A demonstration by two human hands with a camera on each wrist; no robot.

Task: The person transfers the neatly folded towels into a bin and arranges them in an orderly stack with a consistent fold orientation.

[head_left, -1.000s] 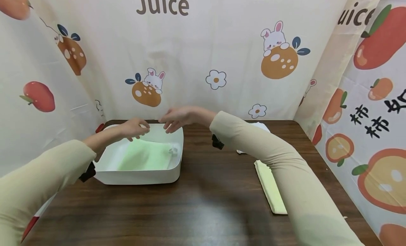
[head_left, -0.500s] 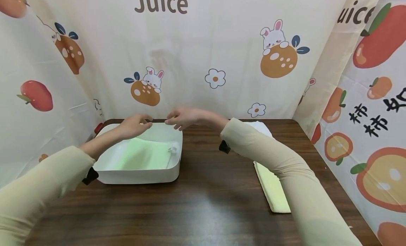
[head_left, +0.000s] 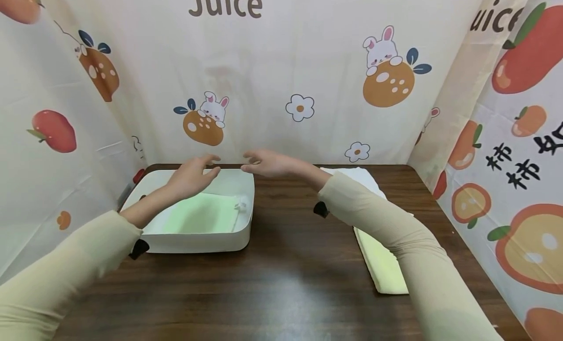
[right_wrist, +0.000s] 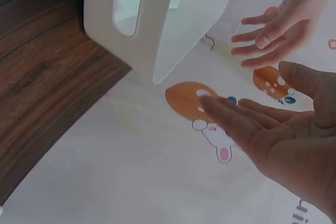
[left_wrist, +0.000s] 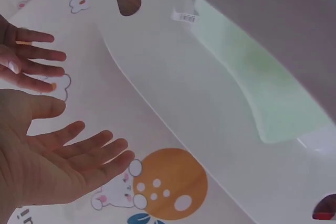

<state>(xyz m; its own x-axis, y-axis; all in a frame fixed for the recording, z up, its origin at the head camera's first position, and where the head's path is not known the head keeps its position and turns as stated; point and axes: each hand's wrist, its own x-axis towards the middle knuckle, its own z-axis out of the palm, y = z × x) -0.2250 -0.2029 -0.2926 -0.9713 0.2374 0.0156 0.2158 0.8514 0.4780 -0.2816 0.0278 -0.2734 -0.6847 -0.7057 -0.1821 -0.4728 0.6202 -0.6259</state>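
Note:
A white bin with cut-out handles stands at the back left of the table. Flat on its floor lies a light green folded cloth, with a small white tag near one edge, seen in the left wrist view. Over the bin hovers my left hand, its fingers loosely spread and holding nothing. My right hand is raised by the bin's far right corner, fingers extended, also holding nothing. The two hands face each other, apart.
A yellow folded cloth lies on the right of the brown table, partly behind my right sleeve. Behind that forearm is a white cloth. Printed curtains hang around the back and sides.
My right hand has moved to the right, away from the left one. The left hand has risen slightly and shifted right, and its fingers have spread. The green cloth has stayed in the bin.

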